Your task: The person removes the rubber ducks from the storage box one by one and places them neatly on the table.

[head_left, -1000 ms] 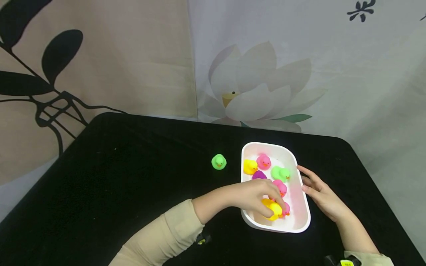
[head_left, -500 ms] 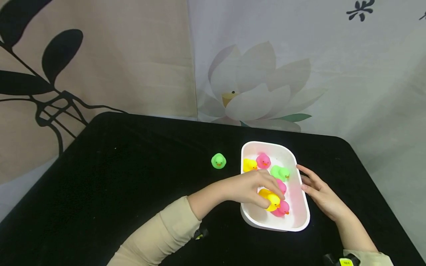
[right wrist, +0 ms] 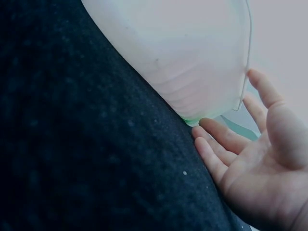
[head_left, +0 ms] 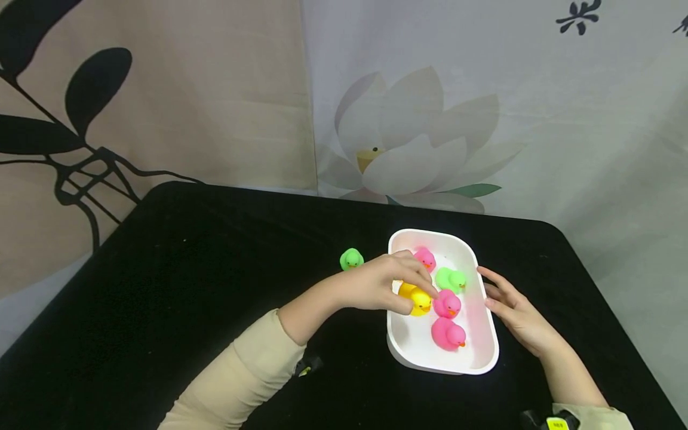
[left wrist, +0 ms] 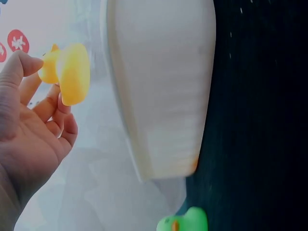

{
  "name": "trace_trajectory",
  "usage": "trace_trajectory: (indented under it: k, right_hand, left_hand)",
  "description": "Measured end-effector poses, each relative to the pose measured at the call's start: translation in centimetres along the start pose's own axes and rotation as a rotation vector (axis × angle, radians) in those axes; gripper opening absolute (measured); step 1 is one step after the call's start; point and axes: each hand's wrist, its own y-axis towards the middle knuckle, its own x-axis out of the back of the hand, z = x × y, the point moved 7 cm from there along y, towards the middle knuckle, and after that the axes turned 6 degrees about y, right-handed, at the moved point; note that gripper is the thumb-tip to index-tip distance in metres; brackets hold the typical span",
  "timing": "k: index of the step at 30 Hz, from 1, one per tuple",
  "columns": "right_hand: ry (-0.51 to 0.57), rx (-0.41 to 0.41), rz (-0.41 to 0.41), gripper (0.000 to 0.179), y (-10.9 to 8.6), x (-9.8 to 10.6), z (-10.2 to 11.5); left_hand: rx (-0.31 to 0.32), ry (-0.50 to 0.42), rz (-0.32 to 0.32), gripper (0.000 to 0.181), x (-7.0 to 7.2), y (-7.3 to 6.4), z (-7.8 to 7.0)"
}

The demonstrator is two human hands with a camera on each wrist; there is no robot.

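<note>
My left hand (head_left: 371, 283) pinches a yellow rubber duck (head_left: 418, 300) between thumb and fingers, over the left side of a white plastic bin (head_left: 411, 352). The left wrist view shows that duck (left wrist: 74, 77) raised above the level of the bin's bottom, beside its wall (left wrist: 163, 96). Beneath and around the hand, the bin holds pink ducks (head_left: 449, 334) and a light green duck (head_left: 450, 280). My right hand (head_left: 518, 313) has its fingers extended, fingertips at the bin's right rim and outer side. My left hand hides part of the bin's far left corner.
A green duck (head_left: 352, 258) sits on the black-covered table (head_left: 215, 269) left of the bin, close behind my left forearm. A light cloth backdrop (head_left: 242, 107) with leaf and lotus prints hangs beyond the table's far edge.
My left hand has lifted the yellow duck from the near part of the bin and carried it left and away from me. The right hand stays at the bin's side.
</note>
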Motion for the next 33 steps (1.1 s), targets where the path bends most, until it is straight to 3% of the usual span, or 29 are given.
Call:
trace_trajectory:
  k: [17,33]
  right_hand:
    - [0.004,0.001,-0.002,0.058,0.0,0.0,0.0]
    - [-0.023,-0.009,-0.009,0.057,0.0,-0.1,0.1]
  left_hand:
    - [0.068,0.064,-0.098,0.032,4.4,-3.9,1.9]
    - [0.227,0.047,-0.154,0.028,7.9,-6.9,6.5]
